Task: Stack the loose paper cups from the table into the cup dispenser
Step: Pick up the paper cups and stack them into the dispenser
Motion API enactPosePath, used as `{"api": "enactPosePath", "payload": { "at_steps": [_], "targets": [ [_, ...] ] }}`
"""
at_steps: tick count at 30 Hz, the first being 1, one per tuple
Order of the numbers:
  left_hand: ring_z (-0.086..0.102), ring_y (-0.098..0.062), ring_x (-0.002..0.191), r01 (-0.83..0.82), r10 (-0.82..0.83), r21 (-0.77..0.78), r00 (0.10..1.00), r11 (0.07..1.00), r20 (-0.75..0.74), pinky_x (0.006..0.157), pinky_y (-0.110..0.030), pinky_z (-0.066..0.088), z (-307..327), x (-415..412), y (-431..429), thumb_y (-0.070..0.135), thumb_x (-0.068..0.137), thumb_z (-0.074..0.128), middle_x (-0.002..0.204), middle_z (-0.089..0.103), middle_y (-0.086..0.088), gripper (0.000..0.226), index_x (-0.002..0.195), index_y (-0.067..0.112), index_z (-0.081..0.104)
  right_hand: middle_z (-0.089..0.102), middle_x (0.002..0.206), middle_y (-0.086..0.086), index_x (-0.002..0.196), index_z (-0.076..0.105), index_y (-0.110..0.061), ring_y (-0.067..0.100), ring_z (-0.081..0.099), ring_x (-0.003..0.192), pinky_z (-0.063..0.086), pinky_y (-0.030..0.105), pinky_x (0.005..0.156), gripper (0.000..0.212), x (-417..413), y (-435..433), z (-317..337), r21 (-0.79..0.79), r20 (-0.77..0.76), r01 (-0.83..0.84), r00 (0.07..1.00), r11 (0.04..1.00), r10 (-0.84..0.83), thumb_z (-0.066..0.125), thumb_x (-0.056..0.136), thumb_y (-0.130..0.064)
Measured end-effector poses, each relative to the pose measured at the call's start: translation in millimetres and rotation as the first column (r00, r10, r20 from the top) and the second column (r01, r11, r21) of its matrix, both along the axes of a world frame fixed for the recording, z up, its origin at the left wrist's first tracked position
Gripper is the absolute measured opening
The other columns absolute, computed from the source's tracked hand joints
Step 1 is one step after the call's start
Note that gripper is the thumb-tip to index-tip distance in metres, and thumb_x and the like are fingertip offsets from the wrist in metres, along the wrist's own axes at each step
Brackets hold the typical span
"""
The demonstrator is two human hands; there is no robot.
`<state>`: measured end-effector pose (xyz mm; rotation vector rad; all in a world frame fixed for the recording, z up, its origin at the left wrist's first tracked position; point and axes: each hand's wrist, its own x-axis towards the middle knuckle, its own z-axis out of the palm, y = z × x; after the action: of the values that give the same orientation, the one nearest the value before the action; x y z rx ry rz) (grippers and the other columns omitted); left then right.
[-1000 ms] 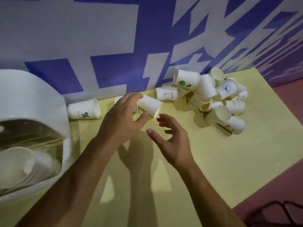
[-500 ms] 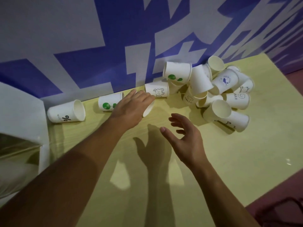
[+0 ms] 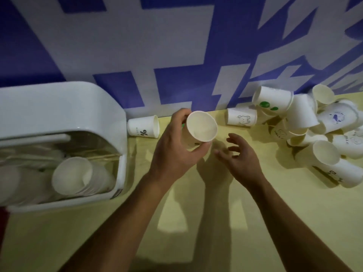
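A cup (image 3: 201, 132) is gripped by the left hand (image 3: 174, 152), the right hand (image 3: 242, 159) held spread, to be nested onto the stack (image 3: 72, 175) apparently in the dispenser (image 3: 59, 107).

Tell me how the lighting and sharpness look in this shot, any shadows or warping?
Head view: dim light with little glare; the left hand, its cup and the right hand cast soft shadows on the yellow table. Head view: wide-angle warping bends the dispenser and wall banner; everything is slightly soft, prints on the cup pile blurry.
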<state>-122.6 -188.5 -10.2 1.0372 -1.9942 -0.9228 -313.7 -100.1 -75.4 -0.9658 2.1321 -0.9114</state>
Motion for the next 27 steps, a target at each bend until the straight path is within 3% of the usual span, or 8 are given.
{"api": "enactPosePath", "payload": {
  "at_steps": [5,7,10,13,16,22,25,27],
  "targets": [
    [0.057,-0.009,0.123,-0.141,0.143,0.031,0.986,0.990,-0.087,0.099,-0.017,0.051,10.1,55.2,8.7,0.046,0.077,0.084,0.138,0.058,0.001,0.084,0.144,0.012,0.046,0.035,0.163,0.002,0.162,0.025,-0.029,0.024,0.052,0.124,0.051,0.031,0.080,0.111,23.7,-62.5,-1.1,0.026,0.008,-0.157,0.988,0.987,0.157,0.093,0.075,-0.033],
    [0.058,-0.009,0.120,-0.157,0.162,0.046,0.980,0.986,-0.116,0.097,-0.017,0.051,16.0,71.8,11.8,0.037,0.078,0.089,0.136,0.060,0.000,0.081,0.142,0.009,0.049,0.035,0.163,0.002,0.163,0.022,-0.032,0.026,0.053,0.127,0.055,0.038,0.087,0.117,27.3,-81.9,-0.9,0.056,0.047,-0.169,0.985,0.984,0.166,0.095,0.072,-0.026],
    [0.060,-0.009,0.119,-0.175,0.184,0.078,0.973,0.981,-0.138,0.094,-0.028,0.055,23.4,90.0,17.6,0.032,0.078,0.090,0.132,0.061,0.005,0.077,0.140,0.012,0.050,0.047,0.154,0.004,0.155,0.035,-0.033,0.030,0.058,0.130,0.058,0.053,0.098,0.109,27.6,-95.2,-3.6,0.084,0.015,-0.201,0.980,0.976,0.200,0.097,0.066,-0.027],
    [0.060,-0.010,0.118,-0.170,0.188,0.118,0.969,0.978,-0.158,0.093,-0.034,0.056,31.4,106.1,23.1,0.032,0.077,0.091,0.129,0.061,0.008,0.076,0.139,0.015,0.050,0.053,0.146,0.009,0.148,0.043,-0.024,0.028,0.064,0.113,0.059,0.038,0.079,0.088,35.3,-89.9,1.6,0.098,-0.053,-0.216,0.974,0.971,0.222,0.092,0.076,-0.026],
    [0.060,-0.010,0.117,-0.159,0.185,0.152,0.967,0.976,-0.178,0.091,-0.023,0.055,41.7,122.3,27.5,0.032,0.077,0.092,0.129,0.060,0.007,0.076,0.138,0.015,0.049,0.059,0.139,0.010,0.145,0.045,-0.018,0.020,0.062,0.093,0.047,0.026,0.062,0.079,50.2,-75.9,14.3,0.094,-0.037,-0.165,0.985,0.982,0.169,0.088,0.080,-0.031],
    [0.060,-0.010,0.115,-0.154,0.198,0.198,0.954,0.968,-0.227,0.088,-0.018,0.052,48.8,156.8,34.4,0.034,0.075,0.093,0.129,0.062,0.005,0.079,0.137,0.014,0.049,0.066,0.128,0.006,0.142,0.053,-0.028,0.029,0.066,0.106,0.052,0.038,0.078,0.079,91.0,-25.4,55.9,0.035,-0.071,-0.134,0.988,0.990,0.136,0.077,0.073,-0.058],
    [0.062,-0.012,0.117,-0.171,0.236,0.213,0.914,0.962,-0.330,0.090,-0.017,0.049,54.0,178.2,37.4,0.060,0.079,0.078,0.131,0.062,0.006,0.080,0.140,0.017,0.048,0.067,0.127,0.003,0.142,0.056,-0.033,0.026,0.065,0.109,0.052,0.041,0.085,0.073,120.8,-2.0,79.5,-0.024,-0.058,-0.122,0.991,0.992,0.121,0.069,0.077,-0.062],
    [0.063,-0.012,0.117,-0.186,0.265,0.226,0.880,0.956,-0.394,0.089,-0.017,0.049,58.6,193.3,39.2,0.070,0.084,0.065,0.131,0.062,0.010,0.077,0.141,0.023,0.046,0.065,0.125,-0.006,0.140,0.059,-0.036,0.020,0.062,0.112,0.049,0.032,0.088,0.066,144.1,9.0,95.2,-0.094,-0.038,-0.121,0.992,0.988,0.118,0.074,0.082,-0.062]
  ]
}}
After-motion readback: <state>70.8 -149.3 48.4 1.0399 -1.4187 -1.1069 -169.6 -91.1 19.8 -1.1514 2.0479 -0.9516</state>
